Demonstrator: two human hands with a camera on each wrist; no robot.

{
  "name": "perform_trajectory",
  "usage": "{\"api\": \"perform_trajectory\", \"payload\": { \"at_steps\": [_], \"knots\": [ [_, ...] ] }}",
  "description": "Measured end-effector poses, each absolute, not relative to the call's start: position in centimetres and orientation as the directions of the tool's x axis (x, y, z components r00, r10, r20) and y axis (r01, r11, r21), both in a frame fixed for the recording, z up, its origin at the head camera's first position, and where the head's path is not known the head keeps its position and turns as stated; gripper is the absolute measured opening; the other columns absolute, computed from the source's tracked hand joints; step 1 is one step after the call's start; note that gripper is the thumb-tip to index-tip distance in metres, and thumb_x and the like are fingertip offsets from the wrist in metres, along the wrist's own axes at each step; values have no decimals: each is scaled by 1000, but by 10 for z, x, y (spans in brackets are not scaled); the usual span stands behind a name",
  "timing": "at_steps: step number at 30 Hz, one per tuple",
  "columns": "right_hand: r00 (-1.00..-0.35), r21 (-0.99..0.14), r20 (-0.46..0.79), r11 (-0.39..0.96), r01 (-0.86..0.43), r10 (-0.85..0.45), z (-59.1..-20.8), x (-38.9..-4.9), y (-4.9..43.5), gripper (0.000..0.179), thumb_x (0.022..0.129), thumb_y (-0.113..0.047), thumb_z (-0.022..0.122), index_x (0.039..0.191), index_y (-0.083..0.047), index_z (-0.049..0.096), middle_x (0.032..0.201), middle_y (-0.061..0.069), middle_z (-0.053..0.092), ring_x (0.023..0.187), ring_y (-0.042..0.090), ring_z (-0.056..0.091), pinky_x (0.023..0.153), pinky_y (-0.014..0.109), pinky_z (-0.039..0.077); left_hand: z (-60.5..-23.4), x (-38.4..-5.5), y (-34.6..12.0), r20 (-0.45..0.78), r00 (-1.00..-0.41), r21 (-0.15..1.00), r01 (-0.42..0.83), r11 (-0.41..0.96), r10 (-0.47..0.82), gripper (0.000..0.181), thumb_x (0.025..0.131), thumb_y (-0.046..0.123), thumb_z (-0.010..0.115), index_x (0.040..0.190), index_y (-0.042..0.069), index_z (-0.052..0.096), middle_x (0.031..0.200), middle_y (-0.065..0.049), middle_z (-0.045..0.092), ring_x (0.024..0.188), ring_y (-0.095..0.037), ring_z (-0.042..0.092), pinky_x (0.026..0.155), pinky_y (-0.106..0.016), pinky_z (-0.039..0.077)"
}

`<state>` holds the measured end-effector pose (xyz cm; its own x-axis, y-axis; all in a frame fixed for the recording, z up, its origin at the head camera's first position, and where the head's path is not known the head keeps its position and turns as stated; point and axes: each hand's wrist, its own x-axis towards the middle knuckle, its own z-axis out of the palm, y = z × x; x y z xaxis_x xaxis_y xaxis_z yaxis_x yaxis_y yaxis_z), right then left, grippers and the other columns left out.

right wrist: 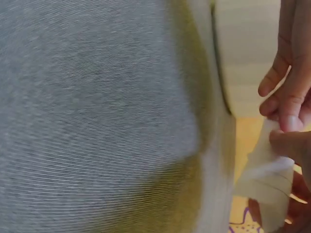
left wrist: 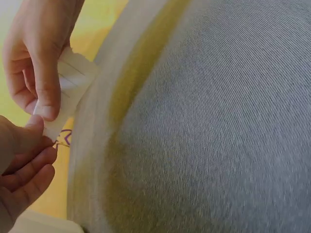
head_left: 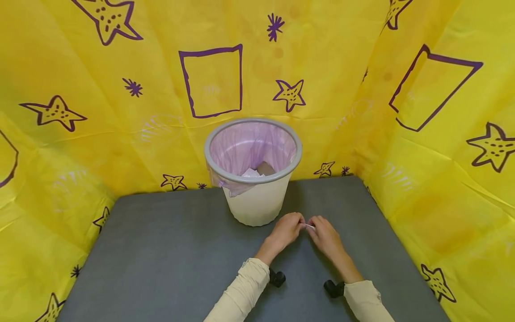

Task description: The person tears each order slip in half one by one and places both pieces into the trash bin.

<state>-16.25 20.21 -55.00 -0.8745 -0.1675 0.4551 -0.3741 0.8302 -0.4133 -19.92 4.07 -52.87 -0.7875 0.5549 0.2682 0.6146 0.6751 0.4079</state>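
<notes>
A small piece of white paper [left wrist: 73,80] with thin dark lines is stretched between both hands over the grey table [head_left: 173,255]. My left hand [head_left: 287,229] pinches one end between thumb and fingers, as the right wrist view also shows. Close beside it, my right hand [head_left: 325,236] pinches the paper with its thumb on top. In the right wrist view the paper [right wrist: 267,170] hangs down past the right thumb, its edge torn or uneven. From the head view only a thin white sliver shows between the fingertips.
Just behind the hands stands a cream waste bin [head_left: 257,201] with a grey rim and a purple liner [head_left: 237,145]. White scraps [head_left: 251,173] and a brown piece [head_left: 265,169] lie inside. Yellow cloth [head_left: 334,89] with purple drawings surrounds the table. Black wrist mounts [head_left: 276,278] sit under the sleeves.
</notes>
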Motion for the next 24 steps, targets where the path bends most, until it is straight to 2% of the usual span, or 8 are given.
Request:
{"api": "perform_trajectory", "payload": {
  "at_steps": [4, 7, 9, 11, 15, 20, 24],
  "knots": [
    [-953, -642, 229, 705, -302, -200, -542, -168, 209, 22, 87, -13, 71, 102, -2, 60, 95, 13, 67, 82, 22, 62, 66, 29, 49, -524, -200, 34, 295, -758, 335, 652, 680, 582, 7, 91, 20, 66, 91, 12, 66, 85, 2, 70, 78, -12, 65, 69, -20, 50],
    [-967, -789, 84, 577, -212, -240, -532, -172, 216, 31, 94, -16, 63, 115, 6, 56, 108, 22, 66, 92, 30, 66, 72, 27, 53, -518, -199, 27, 286, -743, 298, 670, 680, 606, 8, 92, 20, 64, 92, 12, 66, 85, 2, 70, 77, -12, 65, 68, -20, 50],
    [-967, -831, 55, 525, -182, -249, -526, -174, 219, 32, 95, -14, 61, 117, 9, 56, 107, 24, 66, 93, 31, 67, 71, 25, 54, -513, -198, 22, 269, -741, 297, 671, 679, 615, 7, 93, 19, 64, 94, 12, 66, 87, 2, 70, 78, -12, 64, 70, -20, 50],
    [-966, -849, 60, 497, -182, -252, -522, -177, 220, 32, 94, -11, 62, 117, 11, 56, 105, 26, 66, 90, 29, 67, 71, 23, 54, -508, -197, 18, 254, -740, 295, 672, 679, 623, 7, 93, 18, 64, 96, 12, 66, 90, 1, 70, 81, -13, 64, 73, -21, 51],
    [-962, -861, 63, 473, -187, -266, -518, -183, 217, 33, 91, -11, 66, 116, 10, 60, 97, 22, 67, 79, 15, 62, 65, 20, 51, -500, -198, 13, 255, -739, 311, 673, 671, 623, 8, 93, 14, 64, 100, 10, 67, 95, 0, 70, 86, -14, 64, 78, -22, 52],
    [-957, -846, 90, 486, -219, -275, -514, -183, 208, 19, 90, -15, 68, 99, 1, 66, 80, 11, 63, 66, 7, 50, 57, 21, 44, -494, -199, 7, 280, -745, 418, 662, 621, 606, 12, 95, 11, 60, 104, 8, 68, 98, -3, 68, 90, -16, 63, 82, -23, 52],
    [-949, -822, 138, 502, -270, -285, -511, -182, 200, 12, 91, -17, 68, 92, -5, 64, 79, 7, 63, 64, 5, 49, 58, 21, 44, -491, -200, 2, 353, -701, 374, 713, 594, 619, 10, 95, 9, 60, 100, 7, 69, 92, -3, 65, 87, -16, 62, 79, -21, 50]
  ]
}}
